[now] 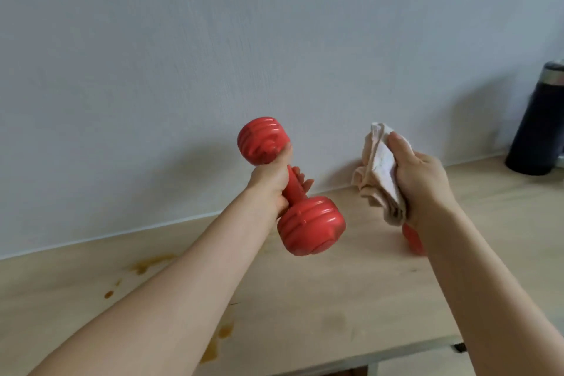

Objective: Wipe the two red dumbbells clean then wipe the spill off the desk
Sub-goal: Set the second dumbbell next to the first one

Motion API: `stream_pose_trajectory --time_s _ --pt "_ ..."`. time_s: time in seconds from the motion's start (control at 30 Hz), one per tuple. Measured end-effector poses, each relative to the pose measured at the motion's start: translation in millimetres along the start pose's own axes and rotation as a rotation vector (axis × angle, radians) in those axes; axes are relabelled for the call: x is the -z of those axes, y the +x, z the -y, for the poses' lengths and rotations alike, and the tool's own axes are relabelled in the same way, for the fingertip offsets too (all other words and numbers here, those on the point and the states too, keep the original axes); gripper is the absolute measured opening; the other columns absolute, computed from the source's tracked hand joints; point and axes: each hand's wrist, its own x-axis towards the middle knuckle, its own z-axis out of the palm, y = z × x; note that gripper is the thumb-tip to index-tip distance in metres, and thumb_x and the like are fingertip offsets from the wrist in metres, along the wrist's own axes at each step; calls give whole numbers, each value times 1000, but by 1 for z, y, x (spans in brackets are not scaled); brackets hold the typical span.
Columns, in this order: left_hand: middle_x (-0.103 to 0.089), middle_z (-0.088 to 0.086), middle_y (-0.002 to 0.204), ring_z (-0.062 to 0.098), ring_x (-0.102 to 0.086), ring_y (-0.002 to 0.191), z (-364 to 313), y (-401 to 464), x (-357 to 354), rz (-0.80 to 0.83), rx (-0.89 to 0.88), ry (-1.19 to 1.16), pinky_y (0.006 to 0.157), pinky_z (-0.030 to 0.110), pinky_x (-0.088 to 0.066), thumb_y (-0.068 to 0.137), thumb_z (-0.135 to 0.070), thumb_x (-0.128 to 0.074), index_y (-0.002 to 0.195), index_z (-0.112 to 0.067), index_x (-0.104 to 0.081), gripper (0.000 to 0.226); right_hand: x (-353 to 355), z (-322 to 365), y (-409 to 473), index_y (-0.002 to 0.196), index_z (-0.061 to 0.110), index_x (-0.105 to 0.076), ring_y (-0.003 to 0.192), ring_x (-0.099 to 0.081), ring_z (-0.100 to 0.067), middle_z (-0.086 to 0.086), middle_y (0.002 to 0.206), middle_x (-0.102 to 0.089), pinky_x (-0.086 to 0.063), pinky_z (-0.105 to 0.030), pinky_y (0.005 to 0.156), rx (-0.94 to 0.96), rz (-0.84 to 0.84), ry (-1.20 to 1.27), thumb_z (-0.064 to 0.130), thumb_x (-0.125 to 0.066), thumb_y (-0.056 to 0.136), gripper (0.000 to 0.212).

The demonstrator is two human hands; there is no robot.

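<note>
My left hand (270,183) has its grip wrapped round the handle of a red dumbbell (311,224), holding it up off the tabletop (335,299) at a slant, one ribbed head up toward the wall, the other down toward me. The fingertips show just past the handle on its far side. My right hand (424,183) has its grip clenched on a bunched, pale cloth (380,171), thumb pressed along the top of the fabric; the cloth sits just beside the raised dumbbell, not touching it as far as I can see.

Below my right wrist a sliver of the second red dumbbell (412,239) shows on the tabletop; my hand and the cloth cover most of it, so I cannot tell how it lies.

The tabletop is light wood, pushed against a plain pale grey wall (213,40). A brown spill (146,264) lies on the wood at the left, near the wall, with small drops nearer me, and another brown patch (218,342) runs beside my left forearm toward the front edge. At the far right a dark flask (537,128) stands near the wall, cut off by the frame edge.
</note>
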Motion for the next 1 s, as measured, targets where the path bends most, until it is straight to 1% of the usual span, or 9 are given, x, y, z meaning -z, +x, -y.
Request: stream_pose_trajectory --time_s 0.07,0.13,0.27,0.6,0.7,0.77,0.87,0.93,1.0 --pt "-46 4 57 12 -48 37 18 10 -19 29 120 59 46 27 -54 84 -27 -69 77 -8 -49 28 15 1 13 73 3 -64 55 -62 -31 -16 61 -62 -52 -43 50 22 -93 -40 35 -56 89 37" --pt "-44 5 57 12 -46 35 36 19 -35 62 198 110 38 23 -50 87 -24 -66 75 -8 -48 27 27 -1 25 66 5 -63 54 -61 -28 -14 59 -62 -52 -43 54 30 -143 -73 37 -57 86 38" --pt "-38 5 60 14 -39 52 69 30 -57 150 304 201 54 32 -46 93 -17 -56 74 -8 -46 24 43 -10 43 60 9 -62 65 -61 -33 -14 66 -62 -51 -55 66 28 -156 -176 44 -59 80 40" --pt "-45 11 67 20 -45 57 87 49 -74 161 311 464 56 30 -43 87 7 -46 72 -2 -46 17 55 -18 65 61 12 -58 66 -56 -17 0 63 -57 -45 -33 65 40 -236 -136 33 -57 90 36" --pt "-46 11 71 21 -46 59 87 51 -75 167 272 650 57 35 -44 86 7 -51 78 -3 -48 14 59 -16 66 63 12 -59 63 -56 -12 2 63 -57 -45 -28 62 46 -246 -139 33 -57 91 35" --pt "-47 9 69 17 -46 58 87 51 -77 188 231 745 66 36 -46 89 2 -56 89 1 -55 2 61 -15 67 64 12 -59 62 -56 -12 2 63 -58 -46 -28 62 42 -251 -137 33 -56 91 34" --pt "-50 6 74 14 -48 62 91 53 -77 230 173 824 75 33 -45 89 -6 -61 117 5 -53 30 61 -18 68 64 11 -60 68 -59 -18 -1 66 -60 -50 -34 67 18 -251 -157 34 -57 90 34" --pt "-49 5 74 13 -48 62 90 50 -76 245 143 849 67 32 -47 88 -12 -64 111 3 -55 29 60 -20 67 64 11 -61 72 -61 -22 -4 68 -62 -53 -41 73 6 -247 -181 35 -58 89 34" --pt "-47 5 71 14 -45 61 89 47 -71 257 103 871 57 27 -42 86 -20 -67 85 -4 -53 21 60 -22 67 66 10 -62 77 -65 -27 -8 74 -64 -54 -46 77 -5 -243 -188 35 -58 88 34"
